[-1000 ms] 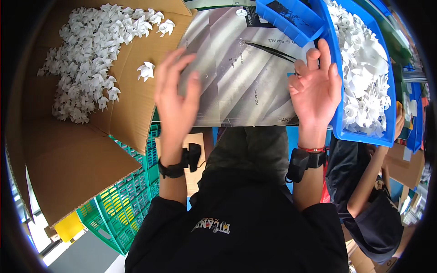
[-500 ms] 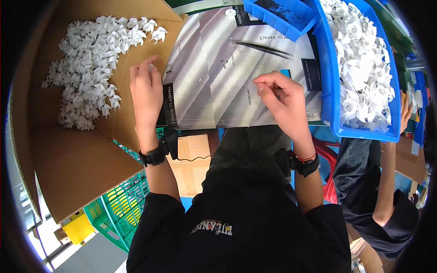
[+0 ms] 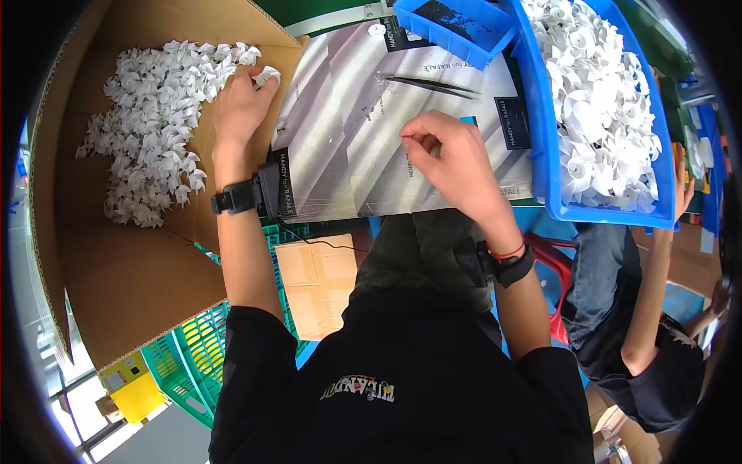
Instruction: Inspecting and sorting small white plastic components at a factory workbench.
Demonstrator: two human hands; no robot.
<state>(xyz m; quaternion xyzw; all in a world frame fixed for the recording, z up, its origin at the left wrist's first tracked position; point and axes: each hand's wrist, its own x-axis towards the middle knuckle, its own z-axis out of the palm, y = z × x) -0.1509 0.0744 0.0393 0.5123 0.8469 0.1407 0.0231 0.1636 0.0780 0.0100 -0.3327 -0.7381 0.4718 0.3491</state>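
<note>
My left hand point(image 3: 241, 108) reaches into the cardboard box point(image 3: 147, 290) on the left, its thumb and fingers closed around a small white fan blade piece point(image 3: 267, 75) at the edge of a heap. Many like it, with curved petal-like blades, make up that white heap point(image 3: 158, 116). Over the grey-patterned board point(image 3: 340, 174), my right hand point(image 3: 450, 158) is held in a pinch, thumb against forefinger. Whatever sits between those fingertips is too small or hidden to make out. Black tweezers point(image 3: 433, 87) lie on the board beyond the right hand.
A blue bin point(image 3: 550, 155) full of white fan blades point(image 3: 599, 116) stands at the right. Beside it, a smaller blue tray point(image 3: 483, 56) holds tiny black parts point(image 3: 456, 19). Another person's arm point(image 3: 653, 294) is at far right. A green crate point(image 3: 185, 359) sits below the box.
My left hand has moved farther into the box, from beside the board up to the white piece at the heap's edge. The right hand keeps its pinch over the board.
</note>
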